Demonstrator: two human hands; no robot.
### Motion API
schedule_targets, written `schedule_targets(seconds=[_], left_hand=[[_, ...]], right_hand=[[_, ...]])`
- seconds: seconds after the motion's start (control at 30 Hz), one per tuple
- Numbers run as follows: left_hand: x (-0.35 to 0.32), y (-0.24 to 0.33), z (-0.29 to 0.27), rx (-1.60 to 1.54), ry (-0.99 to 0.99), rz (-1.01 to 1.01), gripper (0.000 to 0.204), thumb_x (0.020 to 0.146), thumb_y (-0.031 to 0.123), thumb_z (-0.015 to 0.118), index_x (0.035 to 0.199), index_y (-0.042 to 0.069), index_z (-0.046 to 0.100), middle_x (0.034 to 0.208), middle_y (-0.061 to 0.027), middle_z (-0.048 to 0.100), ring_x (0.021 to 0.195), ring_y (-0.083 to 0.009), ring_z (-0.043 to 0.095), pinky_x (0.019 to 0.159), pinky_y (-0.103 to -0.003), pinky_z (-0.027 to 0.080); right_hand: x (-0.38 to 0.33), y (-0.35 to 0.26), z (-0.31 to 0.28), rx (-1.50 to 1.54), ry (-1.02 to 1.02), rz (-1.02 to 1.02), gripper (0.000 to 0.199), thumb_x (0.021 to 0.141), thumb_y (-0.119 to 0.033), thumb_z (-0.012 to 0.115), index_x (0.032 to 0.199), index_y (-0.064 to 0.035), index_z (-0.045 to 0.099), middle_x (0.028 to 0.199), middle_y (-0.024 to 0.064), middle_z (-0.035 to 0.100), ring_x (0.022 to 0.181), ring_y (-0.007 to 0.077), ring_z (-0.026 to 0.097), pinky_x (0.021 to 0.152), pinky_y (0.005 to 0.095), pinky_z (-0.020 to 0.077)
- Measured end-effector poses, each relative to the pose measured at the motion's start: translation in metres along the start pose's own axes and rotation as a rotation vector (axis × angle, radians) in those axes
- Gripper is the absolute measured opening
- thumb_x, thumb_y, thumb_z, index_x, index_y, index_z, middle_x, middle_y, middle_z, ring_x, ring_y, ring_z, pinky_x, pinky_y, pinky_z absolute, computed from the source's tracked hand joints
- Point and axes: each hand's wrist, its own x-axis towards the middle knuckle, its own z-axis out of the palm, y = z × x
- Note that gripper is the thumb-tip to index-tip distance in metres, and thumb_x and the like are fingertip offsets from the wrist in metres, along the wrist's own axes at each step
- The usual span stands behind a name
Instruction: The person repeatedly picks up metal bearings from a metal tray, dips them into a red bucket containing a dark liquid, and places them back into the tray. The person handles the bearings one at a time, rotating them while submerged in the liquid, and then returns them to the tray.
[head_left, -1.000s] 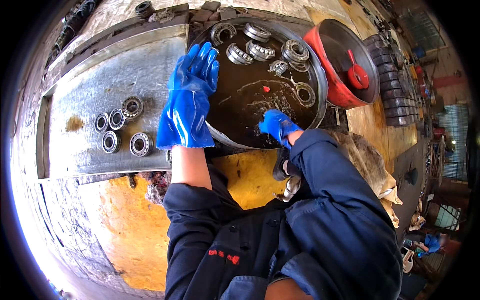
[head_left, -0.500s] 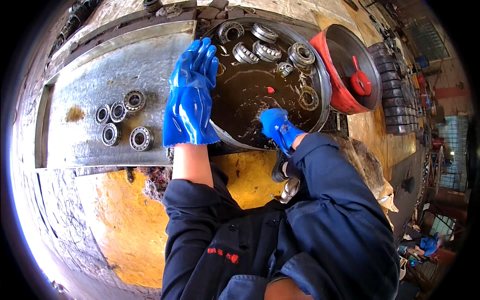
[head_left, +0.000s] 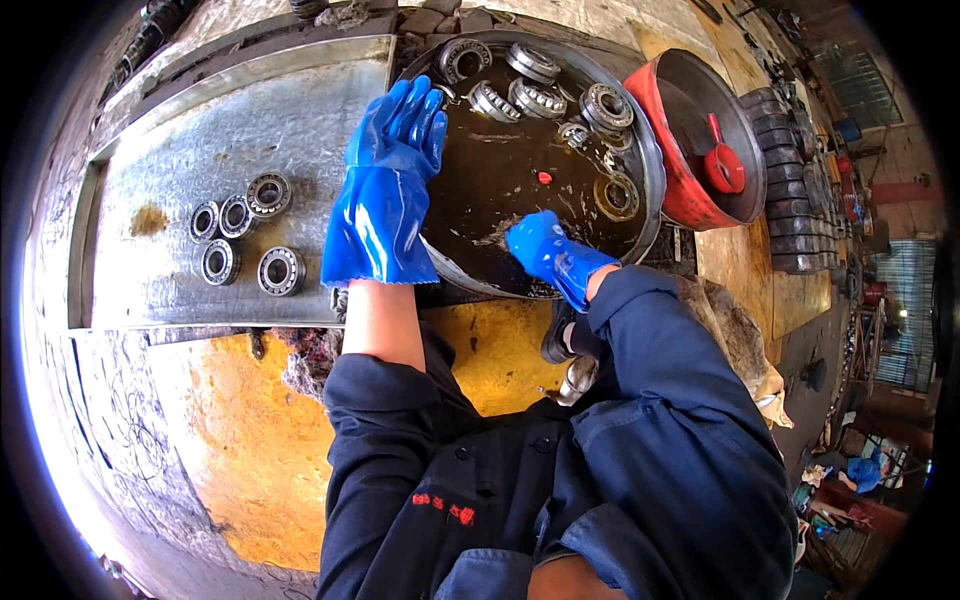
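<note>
My left hand (head_left: pixel 392 170), in a long shiny blue rubber glove, is held out flat at the left rim of a round metal basin (head_left: pixel 655 160) of dark brown liquid. Its fingers are stretched out and nothing shows in them. Over the near part of the liquid, my right hand (head_left: pixel 545 250) in a matching glove is closed. What it grips, if anything, is hidden; the liquid beside its fingers is stirred up. Roller bearings, such as one at the back (head_left: pixel 464 62) and one at the right (head_left: pixel 606 106), sit in the basin. A bearing ring (head_left: pixel 616 196) lies near its right wall.
Several bearings (head_left: pixel 281 271) stand on a metal tray (head_left: pixel 130 270) at the left. Right of the basin is a red tub (head_left: pixel 690 205) with a red ladle (head_left: pixel 723 168) in it. Beyond that are stacked dark metal blocks (head_left: pixel 790 200). A small red piece (head_left: pixel 544 178) floats in the liquid.
My right hand has shifted slightly left over the liquid and stays closed. My left hand remains stretched out at the rim. The view has tilted slightly.
</note>
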Motion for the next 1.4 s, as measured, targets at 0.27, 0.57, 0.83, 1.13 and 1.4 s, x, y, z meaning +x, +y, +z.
schedule_targets(seconds=[0.27,0.57,0.83,1.13,1.4], left_hand=[[-0.001,0.002,-0.009,0.004,-0.043,0.034,0.044,0.098,0.024,0.054,0.137,0.004,0.052,0.139,-0.0164,0.058,0.124,-0.0321,0.06,0.095,-0.044,0.055],[-0.003,0.001,-0.007,0.004,-0.086,0.027,0.044,0.1,0.025,0.053,0.137,0.001,0.05,0.142,-0.0186,0.054,0.126,-0.0335,0.058,0.098,-0.045,0.054],[-0.003,0.003,-0.004,-0.03,-0.037,0.032,0.044,0.1,0.023,0.052,0.139,0.002,0.049,0.142,-0.0187,0.054,0.127,-0.0334,0.057,0.1,-0.045,0.053],[-0.007,0.014,-0.011,-0.038,-0.004,0.093,0.045,0.101,0.028,0.051,0.139,0.003,0.049,0.141,-0.0177,0.055,0.125,-0.0334,0.057,0.1,-0.044,0.052],[-0.002,0.005,-0.006,-0.088,-0.035,0.041,0.043,0.101,0.024,0.051,0.138,0.002,0.049,0.142,-0.018,0.054,0.128,-0.0328,0.056,0.101,-0.045,0.052]], right_hand=[[0.001,0.009,0.036,0.467,0.273,0.142,0.027,0.073,-0.028,0.068,0.083,-0.0039,0.075,0.085,0.0241,0.069,0.082,0.041,0.068,0.074,0.049,0.0543],[0.004,-0.014,0.001,-0.184,0.096,-0.08,0.016,0.083,-0.017,0.065,0.093,-0.0131,0.077,0.09,0.0102,0.075,0.084,0.0314,0.072,0.069,0.0482,0.0542],[-0.002,-0.004,0.022,0.414,0.251,0.13,0.028,0.08,-0.027,0.066,0.093,-0.0043,0.075,0.091,0.0193,0.072,0.088,0.0368,0.07,0.08,0.0497,0.0528],[-0.012,-0.002,-0.007,0.461,0.085,0.192,0.022,0.08,-0.022,0.065,0.092,-0.0061,0.076,0.097,0.0195,0.072,0.093,0.0386,0.069,0.079,0.0491,0.0542],[0.005,-0.014,-0.005,-0.223,-0.009,-0.099,0.014,0.079,-0.021,0.069,0.088,-0.0143,0.078,0.09,0.0107,0.075,0.088,0.0296,0.072,0.069,0.0425,0.0544]])
